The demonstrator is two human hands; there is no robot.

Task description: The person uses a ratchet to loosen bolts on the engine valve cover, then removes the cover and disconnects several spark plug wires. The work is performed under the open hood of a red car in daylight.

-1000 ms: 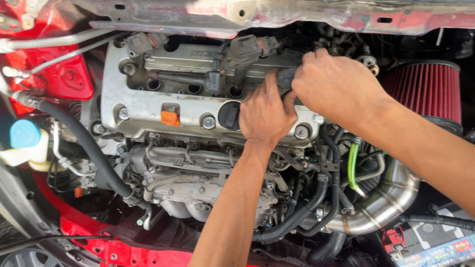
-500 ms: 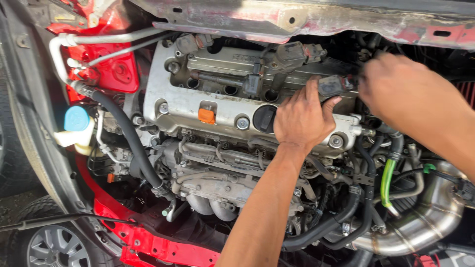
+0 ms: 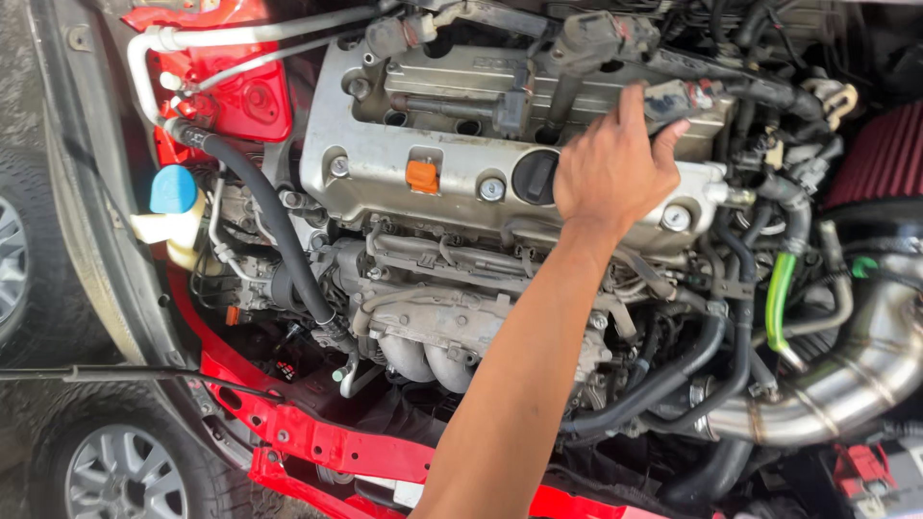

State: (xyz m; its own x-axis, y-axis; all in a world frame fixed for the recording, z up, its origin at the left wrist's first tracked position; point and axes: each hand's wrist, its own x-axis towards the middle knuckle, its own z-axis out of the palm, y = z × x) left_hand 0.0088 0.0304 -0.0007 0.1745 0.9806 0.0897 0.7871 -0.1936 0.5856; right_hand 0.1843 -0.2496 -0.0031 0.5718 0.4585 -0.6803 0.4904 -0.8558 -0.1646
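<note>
I look down into a car's engine bay. My left hand point(image 3: 611, 168) reaches up from the bottom of the view over the silver valve cover point(image 3: 433, 106). Its finger and thumb pinch a black wiring connector point(image 3: 678, 96) at the cover's upper right. The black oil filler cap point(image 3: 535, 176) lies just left of the hand. A loose black ignition coil point(image 3: 577, 43) lies on top of the cover, above the hand. My right hand is out of view.
An orange dipstick handle point(image 3: 421, 176) sits at the cover's front. A blue-capped reservoir point(image 3: 174, 189) is at left by a black hose point(image 3: 279, 240). At right are a red cone air filter point(image 3: 889, 154), a green hose point(image 3: 779, 298) and a steel pipe point(image 3: 846, 375). A wheel point(image 3: 115, 471) shows at bottom left.
My right hand has pulled away to the right and left the view. My left hand has moved up from the cover's front edge to the black connector. The view has shifted left.
</note>
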